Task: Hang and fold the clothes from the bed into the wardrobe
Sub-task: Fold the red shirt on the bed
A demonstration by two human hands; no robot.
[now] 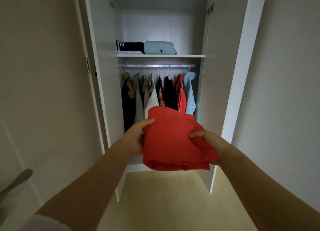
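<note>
one red garment (174,142) between left fingers (147,122), right fingers (196,135)

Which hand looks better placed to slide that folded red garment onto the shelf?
Probably the right hand: it grips the red garment on the side below the bare right end of the shelf, beside the light blue pile. The left hand sits under the occupied part.

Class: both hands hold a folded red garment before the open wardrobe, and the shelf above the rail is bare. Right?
Not bare: the head view shows the shelf holding a dark striped folded pile and a light blue folded garment. The left hand and right hand do hold the red garment.
</note>
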